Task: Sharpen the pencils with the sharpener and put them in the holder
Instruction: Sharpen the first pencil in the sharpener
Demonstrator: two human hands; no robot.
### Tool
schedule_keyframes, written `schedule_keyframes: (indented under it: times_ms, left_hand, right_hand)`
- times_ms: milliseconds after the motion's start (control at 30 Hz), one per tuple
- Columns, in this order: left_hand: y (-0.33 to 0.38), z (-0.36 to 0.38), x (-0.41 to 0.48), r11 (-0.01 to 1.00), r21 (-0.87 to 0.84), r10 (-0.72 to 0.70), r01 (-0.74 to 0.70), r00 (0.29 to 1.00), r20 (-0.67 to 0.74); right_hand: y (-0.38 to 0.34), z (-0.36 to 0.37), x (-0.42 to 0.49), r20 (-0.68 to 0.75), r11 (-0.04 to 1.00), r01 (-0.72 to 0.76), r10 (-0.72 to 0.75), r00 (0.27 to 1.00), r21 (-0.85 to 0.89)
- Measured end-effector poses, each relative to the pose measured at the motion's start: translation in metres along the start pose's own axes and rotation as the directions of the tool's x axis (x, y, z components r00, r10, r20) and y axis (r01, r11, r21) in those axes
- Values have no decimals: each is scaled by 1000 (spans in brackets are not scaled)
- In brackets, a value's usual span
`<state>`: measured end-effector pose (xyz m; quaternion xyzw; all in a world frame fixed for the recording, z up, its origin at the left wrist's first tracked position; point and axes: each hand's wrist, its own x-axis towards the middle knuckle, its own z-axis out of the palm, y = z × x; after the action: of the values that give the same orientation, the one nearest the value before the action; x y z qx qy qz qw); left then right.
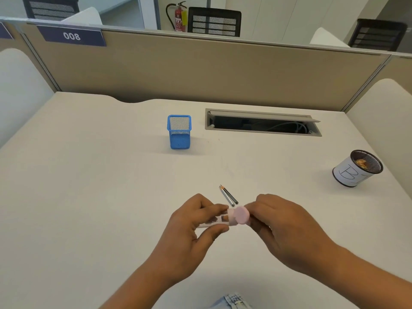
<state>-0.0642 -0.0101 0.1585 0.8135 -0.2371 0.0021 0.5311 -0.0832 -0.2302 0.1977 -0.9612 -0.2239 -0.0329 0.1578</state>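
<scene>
Gripping the sharpener's point(239, 216) clear barrel at 6 o'clock, the left hand point(191, 233) holds it above the tabletop point(89, 175). The right hand point(283, 228) pinches its pink cap. Two pencils point(228, 195) lie just beyond at 12 o'clock, the blue mesh holder point(179, 132) farther off at 11. A paper-wrapped mesh cup point(354, 172) marked "B" stands at 2 o'clock. The partition sign point(71, 36) reads "008".

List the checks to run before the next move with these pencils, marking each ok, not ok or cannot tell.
1. Sharpener gripped: ok, left hand and right hand both hold it.
2. Pencil picked up: not ok, both pencils lie on the desk.
3. Pencil tips blunt: cannot tell.
4. Blue mesh holder upright: ok.
5. Paper-wrapped mesh cup with shavings standing on the desk: ok.
</scene>
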Motion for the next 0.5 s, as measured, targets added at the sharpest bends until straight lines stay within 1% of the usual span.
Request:
schedule_keyframes:
  times_ms: [67,100,133,167,200,233,267,300,333,367,400,433,500]
  left_hand:
    - [3,1,-1,1000,-24,0,0,1000,-6]
    - [3,2,-1,1000,-30,7,-8,1000,-21]
    - [2,3,-1,999,-29,21,-22,999,-42]
    - [0,4,-1,999,-26,42,-43,997,-59]
    - [-1,5,-2,997,-20,69,-70,995,-69]
    - [-3,6,-3,995,-9,98,-99,993,-69]
    - [-4,8,-3,992,6,124,-124,990,-60]
    - [-6,9,-4,990,20,142,-141,989,-49]
    - [-6,10,-5,989,28,149,-148,988,-43]
    - [-7,11,-4,989,24,145,-144,988,-44]
    - [-7,10,-4,992,6,126,-126,991,-49]
    - [-6,9,-3,995,-20,94,-95,994,-53]
    - [-5,7,-1,998,-68,11,-14,999,-50]
  right_hand:
    - [1,3,-2,-50,998,51,-54,997,-47]
    - [-1,3,-2,-52,999,50,-51,997,-19]
    - [-6,1,-1,-43,999,11,-9,999,47]
    - [-10,0,1,-20,984,-77,81,996,161]
    - [-13,1,3,51,931,-204,198,979,304]
    - [-15,0,5,166,814,-363,323,932,454]
    - [-15,-2,7,332,634,-536,422,844,558]
    - [-15,-4,8,475,458,-651,449,757,605]
    - [-14,-6,9,547,353,-694,434,716,627]
    - [-13,-8,9,570,325,-700,414,710,636]
    - [-14,-10,9,556,371,-684,400,728,628]
    - [-14,-10,9,508,472,-640,388,769,607]
    - [-12,-10,6,343,717,-466,324,882,519]
